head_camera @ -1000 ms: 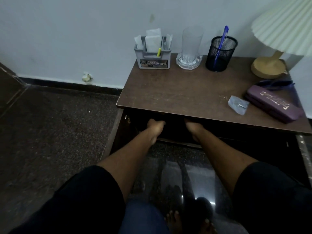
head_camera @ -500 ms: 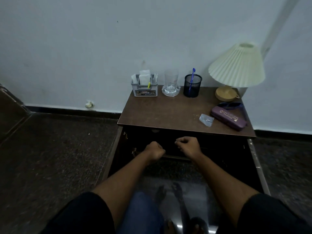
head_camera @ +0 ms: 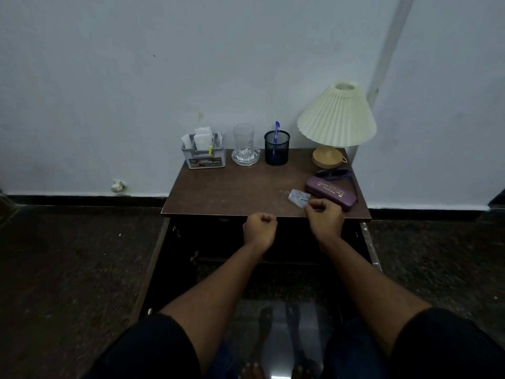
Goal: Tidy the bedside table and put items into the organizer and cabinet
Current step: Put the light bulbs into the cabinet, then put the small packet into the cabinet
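The brown bedside table [head_camera: 235, 192] stands against the wall with its dark cabinet [head_camera: 218, 242] open below. A grey organizer [head_camera: 205, 157] with papers sits at the back left. A purple case [head_camera: 330, 192] lies at the right with dark sunglasses [head_camera: 333, 173] behind it and a small clear packet [head_camera: 299, 197] beside it. My left hand [head_camera: 259, 228] is a fist holding nothing, in front of the table's front edge. My right hand [head_camera: 325, 216] is also curled, empty, just in front of the packet and the case.
An empty glass [head_camera: 244, 144] on a glass coaster, a black mesh cup [head_camera: 276, 149] with a blue pen and a pleated lamp [head_camera: 336, 119] line the back of the table. The cabinet doors swing out to both sides. Dark floor lies all around.
Both hands came out of the cabinet opening and rose to the table's front edge as fists. The right hand moved right toward the packet. The camera pulled back and up.
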`<move>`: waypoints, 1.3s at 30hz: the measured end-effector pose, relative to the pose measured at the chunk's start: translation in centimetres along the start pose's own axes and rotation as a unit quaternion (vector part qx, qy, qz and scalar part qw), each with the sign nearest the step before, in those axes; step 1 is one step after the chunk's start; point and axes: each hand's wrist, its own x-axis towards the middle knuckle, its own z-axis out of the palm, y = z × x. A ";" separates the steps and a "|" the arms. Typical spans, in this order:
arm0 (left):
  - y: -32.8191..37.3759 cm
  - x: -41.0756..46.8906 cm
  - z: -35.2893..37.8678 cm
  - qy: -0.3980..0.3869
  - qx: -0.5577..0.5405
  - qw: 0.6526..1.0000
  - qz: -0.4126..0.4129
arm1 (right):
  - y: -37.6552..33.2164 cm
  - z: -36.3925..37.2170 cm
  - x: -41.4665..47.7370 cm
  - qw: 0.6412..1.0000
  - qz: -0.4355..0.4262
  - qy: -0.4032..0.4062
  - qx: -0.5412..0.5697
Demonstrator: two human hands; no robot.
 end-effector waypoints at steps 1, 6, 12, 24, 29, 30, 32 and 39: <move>0.5 0.3 0.4 0.008 -0.008 1.000 0.008 | -0.1 -0.1 0.7 1.000 -0.006 0.008 -0.009; 3.2 2.5 2.3 0.027 -0.032 0.998 0.045 | -0.2 0.8 3.5 0.995 -0.047 0.006 -0.088; 4.5 5.0 4.7 -0.006 -0.014 1.000 0.022 | 0.5 2.0 4.6 0.985 -0.080 -0.026 -0.149; 3.2 5.4 3.6 -0.034 -0.134 0.990 -0.035 | 1.1 0.5 2.4 0.987 -0.088 -0.133 -0.011; 1.6 3.2 1.6 -0.052 -0.208 0.976 -0.045 | 0.7 0.6 -0.1 0.979 0.015 -0.139 0.147; 1.3 2.6 1.2 -0.052 -0.211 0.975 -0.047 | 0.7 0.6 -0.7 0.979 0.026 -0.135 0.153; 0.5 1.4 0.4 -0.054 -0.216 0.973 -0.054 | 0.8 0.6 -2.0 0.976 0.049 -0.142 0.155; -3.0 -0.9 -2.2 -0.062 -0.226 0.963 -0.135 | 1.9 1.8 -6.2 0.944 0.191 -0.162 0.217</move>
